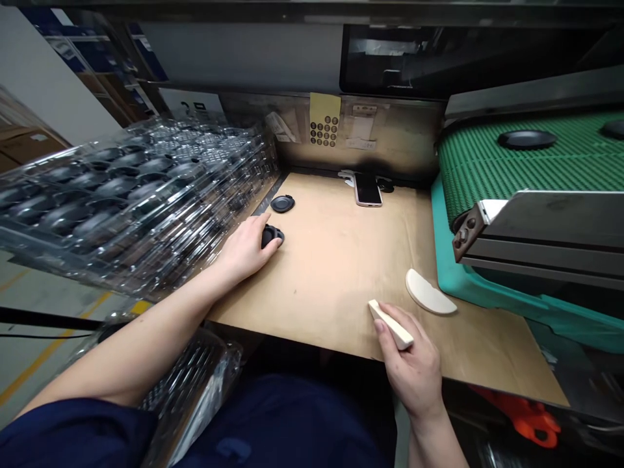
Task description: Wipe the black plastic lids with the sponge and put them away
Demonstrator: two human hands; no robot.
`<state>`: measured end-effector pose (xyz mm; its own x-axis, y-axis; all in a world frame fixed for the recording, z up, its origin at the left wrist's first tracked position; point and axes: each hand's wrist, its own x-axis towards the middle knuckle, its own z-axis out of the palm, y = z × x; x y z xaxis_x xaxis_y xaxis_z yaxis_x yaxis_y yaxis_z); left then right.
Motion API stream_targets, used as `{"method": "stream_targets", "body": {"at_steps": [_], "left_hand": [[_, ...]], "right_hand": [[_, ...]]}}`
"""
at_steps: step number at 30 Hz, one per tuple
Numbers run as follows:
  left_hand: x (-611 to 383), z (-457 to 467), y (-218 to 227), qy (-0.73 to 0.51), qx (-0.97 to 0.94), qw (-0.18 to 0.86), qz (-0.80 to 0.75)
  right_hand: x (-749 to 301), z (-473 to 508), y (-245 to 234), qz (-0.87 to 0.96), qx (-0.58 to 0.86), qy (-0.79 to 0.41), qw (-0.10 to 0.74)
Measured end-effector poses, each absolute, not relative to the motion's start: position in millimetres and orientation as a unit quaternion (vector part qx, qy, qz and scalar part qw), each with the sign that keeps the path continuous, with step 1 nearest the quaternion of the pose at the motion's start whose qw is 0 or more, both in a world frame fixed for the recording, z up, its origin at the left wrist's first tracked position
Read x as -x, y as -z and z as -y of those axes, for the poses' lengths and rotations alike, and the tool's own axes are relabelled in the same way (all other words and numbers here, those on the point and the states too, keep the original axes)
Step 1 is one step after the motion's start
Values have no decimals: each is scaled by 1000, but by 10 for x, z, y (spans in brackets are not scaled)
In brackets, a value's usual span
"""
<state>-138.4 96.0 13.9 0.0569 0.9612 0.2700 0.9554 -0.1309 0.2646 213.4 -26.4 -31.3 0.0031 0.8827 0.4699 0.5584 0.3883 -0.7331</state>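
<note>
My left hand (246,250) rests on the brown paper-covered worktable (336,273), its fingers closed over a small black round part (272,235). A second black round part (282,203) lies just beyond it. My right hand (412,367) is at the table's near edge, gripping a flat cream-white piece (390,323) that points up and left. Another cream-white half-round piece (429,294) lies on the table just right of it, apart from my fingers.
Stacks of clear plastic trays (127,195) holding black parts lean at the left. A phone (367,190) lies at the back of the table. A green conveyor belt (526,159) carrying black round parts (526,139) runs at the right above a teal frame (487,292).
</note>
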Motion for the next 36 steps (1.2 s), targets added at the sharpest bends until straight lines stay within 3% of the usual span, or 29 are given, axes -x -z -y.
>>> {"method": "stream_targets", "body": {"at_steps": [10,21,25,32,36], "left_hand": [[1461,-1033,32,-166,-757,17,-632],[1506,-1103,-20,-170,-764,-48,-620],[1146,-1205,-299,-218,-798,-101,-552],[-74,-1632,-1182,-262,-872,-49,-411],[-814,-2134,-1554,-308,-868,56,-385]], "right_hand": [[-2127,267,312,694,519,-158,473],[-2065,265,209,691,513,-164,482],[-2058,265,201,685,512,-176,487],[-2051,259,153,682,507,-175,497],[-2051,256,159,679,507,-176,501]]}}
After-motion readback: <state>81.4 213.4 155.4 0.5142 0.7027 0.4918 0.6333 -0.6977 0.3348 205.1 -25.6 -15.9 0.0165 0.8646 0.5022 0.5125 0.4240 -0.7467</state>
